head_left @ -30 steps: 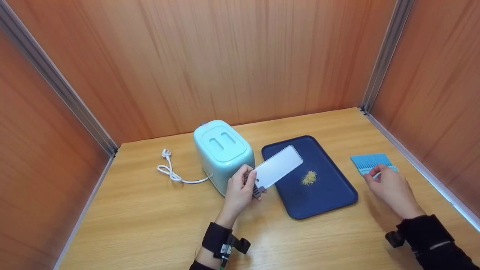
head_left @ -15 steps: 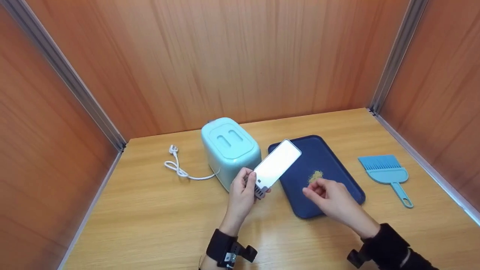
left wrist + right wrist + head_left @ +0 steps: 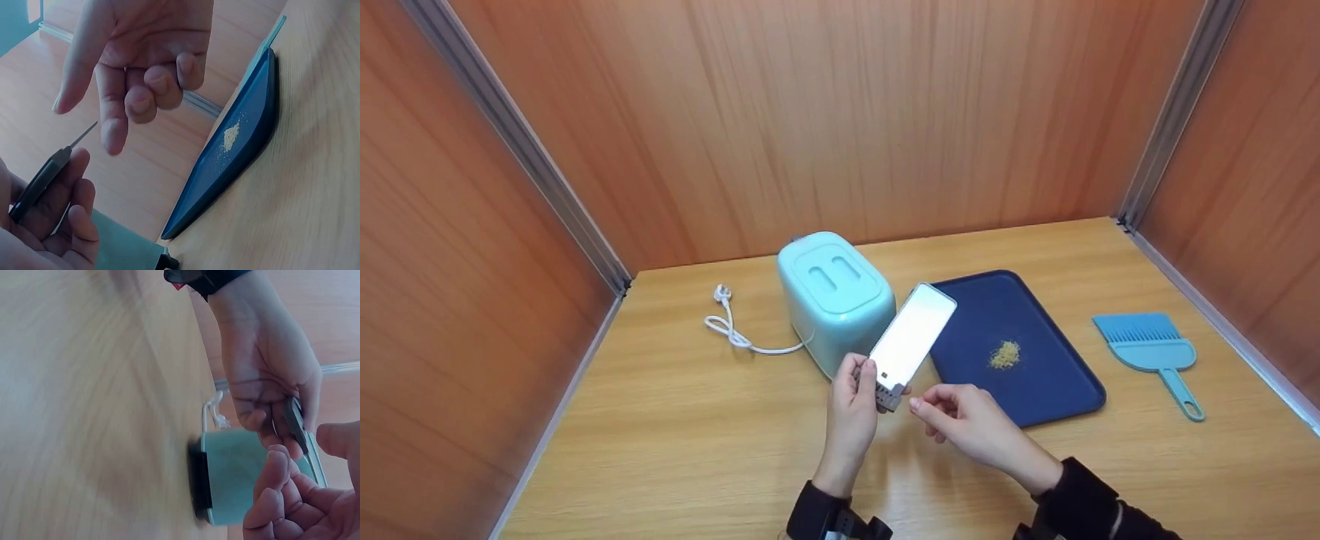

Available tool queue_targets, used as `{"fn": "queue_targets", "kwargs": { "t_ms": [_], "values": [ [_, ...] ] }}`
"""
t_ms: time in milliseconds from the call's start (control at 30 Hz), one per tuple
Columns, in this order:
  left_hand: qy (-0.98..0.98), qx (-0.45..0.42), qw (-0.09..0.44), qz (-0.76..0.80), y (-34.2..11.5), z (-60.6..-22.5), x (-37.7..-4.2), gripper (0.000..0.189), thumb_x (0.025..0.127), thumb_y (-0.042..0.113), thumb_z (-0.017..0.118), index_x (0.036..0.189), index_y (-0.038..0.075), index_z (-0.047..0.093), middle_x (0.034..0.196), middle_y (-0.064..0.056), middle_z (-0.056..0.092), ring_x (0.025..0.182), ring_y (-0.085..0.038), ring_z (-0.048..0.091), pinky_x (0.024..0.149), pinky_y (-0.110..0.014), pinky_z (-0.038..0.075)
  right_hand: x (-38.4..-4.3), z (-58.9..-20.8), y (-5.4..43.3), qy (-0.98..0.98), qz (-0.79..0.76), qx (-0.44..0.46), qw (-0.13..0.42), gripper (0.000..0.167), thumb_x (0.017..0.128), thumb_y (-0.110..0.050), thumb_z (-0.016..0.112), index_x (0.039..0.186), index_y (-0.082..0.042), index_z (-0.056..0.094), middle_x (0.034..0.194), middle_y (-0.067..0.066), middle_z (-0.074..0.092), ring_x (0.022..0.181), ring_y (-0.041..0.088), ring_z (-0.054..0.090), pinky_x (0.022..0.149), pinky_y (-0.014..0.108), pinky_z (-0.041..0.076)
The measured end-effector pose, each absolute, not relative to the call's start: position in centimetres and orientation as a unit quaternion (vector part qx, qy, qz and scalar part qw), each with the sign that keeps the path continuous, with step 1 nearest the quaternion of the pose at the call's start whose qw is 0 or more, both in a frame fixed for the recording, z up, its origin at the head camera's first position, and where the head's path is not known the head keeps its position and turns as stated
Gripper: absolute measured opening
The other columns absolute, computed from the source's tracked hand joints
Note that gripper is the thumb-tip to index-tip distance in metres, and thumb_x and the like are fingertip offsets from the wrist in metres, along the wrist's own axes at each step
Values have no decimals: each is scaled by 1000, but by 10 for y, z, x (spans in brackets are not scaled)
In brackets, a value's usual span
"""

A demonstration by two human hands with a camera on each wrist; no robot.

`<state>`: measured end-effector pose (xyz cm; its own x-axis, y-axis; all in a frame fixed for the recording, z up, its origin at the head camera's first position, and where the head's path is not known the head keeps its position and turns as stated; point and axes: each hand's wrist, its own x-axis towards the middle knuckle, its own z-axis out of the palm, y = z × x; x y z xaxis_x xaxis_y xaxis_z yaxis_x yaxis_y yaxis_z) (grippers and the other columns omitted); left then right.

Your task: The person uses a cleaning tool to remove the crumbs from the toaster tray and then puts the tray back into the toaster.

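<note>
My left hand [image 3: 851, 420] holds a toaster crumb tray [image 3: 916, 330] by its dark slotted end, thumb on top. The bright, flat metal plate slants up and away, overlapping the edge of the dark blue tray [image 3: 1054, 382] in the head view. Just right of that slotted end is my right hand [image 3: 971, 427], its fingers loosely bent with nothing between them. The left wrist view shows its thumb and index finger [image 3: 113, 138] spread apart near the metal plate's edge. A small heap of yellowish crumbs [image 3: 1005, 355] lies on the blue tray.
Behind my left hand stands a mint-green toaster [image 3: 840, 281], its white power cord [image 3: 742, 341] and plug lying to its left. A light blue brush [image 3: 1151, 352] rests on the table right of the blue tray. Wooden panels [image 3: 840, 112] enclose the table.
My right hand has left the brush at the right and moved left across the blue tray to beside the crumb tray. The crumb tray is still in my left hand, turned slightly more upright.
</note>
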<state>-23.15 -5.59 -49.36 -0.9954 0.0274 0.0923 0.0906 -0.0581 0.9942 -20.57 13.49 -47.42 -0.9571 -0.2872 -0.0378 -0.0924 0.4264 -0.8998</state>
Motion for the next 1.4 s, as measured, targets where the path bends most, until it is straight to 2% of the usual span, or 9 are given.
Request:
{"fn": "queue_targets", "kwargs": {
  "t_ms": [167, 400, 567, 767, 867, 1033, 1167, 1267, 1400],
  "values": [
    [-674, -32, 38, -737, -48, -498, -227, 21, 116, 18, 44, 108, 0, 51, 99, -16, 75, 81, -18, 71, 65, -23, 49, -206, -479, 124, 819, -552, -123, 98, 33, 107, -35, 67, 106, -3, 76, 77, 5, 72, 69, 13, 66, 60, 22, 53],
    [-671, -23, 62, -738, -39, -503, -225, 19, 116, 15, 43, 105, 0, 50, 90, -6, 61, 80, -13, 59, 70, -23, 50, -208, -483, 114, 795, -587, -121, 95, 31, 108, -31, 66, 99, -2, 71, 75, 2, 70, 67, 11, 63, 59, 21, 51],
    [-669, -18, 70, -740, -36, -504, -220, 18, 116, 16, 41, 111, 1, 49, 96, -7, 58, 85, -15, 57, 75, -26, 48, -209, -489, 106, 774, -617, -101, 102, 28, 108, -26, 66, 106, 1, 69, 75, -1, 69, 66, 9, 63, 60, 22, 53],
    [-675, -7, 58, -736, -32, -504, -215, 17, 118, 20, 39, 117, 6, 47, 114, -11, 63, 99, -17, 58, 83, -29, 47, -210, -492, 100, 729, -671, -71, 111, 27, 110, -19, 62, 117, 6, 67, 77, -2, 70, 68, 9, 63, 63, 21, 54],
    [-679, -6, 58, -732, -30, -506, -214, 16, 117, 20, 39, 117, 6, 46, 115, -12, 63, 95, -17, 58, 76, -27, 46, -211, -492, 100, 708, -694, -53, 119, 26, 111, -18, 60, 119, 6, 66, 79, -3, 71, 69, 9, 65, 64, 21, 54],
    [-667, -12, 45, -743, -27, -507, -213, 15, 117, 18, 39, 118, 5, 45, 99, -5, 55, 73, -14, 52, 61, -22, 43, -211, -492, 99, 691, -712, -44, 118, 24, 111, -16, 58, 117, 6, 66, 79, -3, 71, 70, 7, 65, 64, 20, 54],
    [-673, -22, 36, -738, -29, -506, -214, 13, 116, 17, 41, 117, 5, 46, 94, -3, 52, 70, -13, 51, 61, -22, 43, -211, -491, 100, 692, -710, -56, 116, 22, 111, -16, 57, 112, 5, 66, 78, -3, 70, 69, 7, 64, 64, 20, 54],
    [-700, -35, 40, -712, -34, -503, -215, 15, 115, 17, 44, 122, 5, 49, 99, -6, 61, 80, -14, 58, 71, -24, 47, -212, -490, 103, 692, -709, -63, 119, 20, 112, -16, 57, 109, 3, 65, 79, -3, 69, 69, 6, 63, 64, 19, 55],
    [-742, -55, 46, -667, -43, -496, -221, 25, 115, 22, 46, 135, 7, 50, 116, -12, 75, 98, -18, 67, 88, -34, 51, -214, -489, 109, 697, -704, -65, 122, 23, 112, -17, 55, 114, 4, 64, 79, -3, 68, 69, 6, 62, 64, 19, 55]
  ]
}}
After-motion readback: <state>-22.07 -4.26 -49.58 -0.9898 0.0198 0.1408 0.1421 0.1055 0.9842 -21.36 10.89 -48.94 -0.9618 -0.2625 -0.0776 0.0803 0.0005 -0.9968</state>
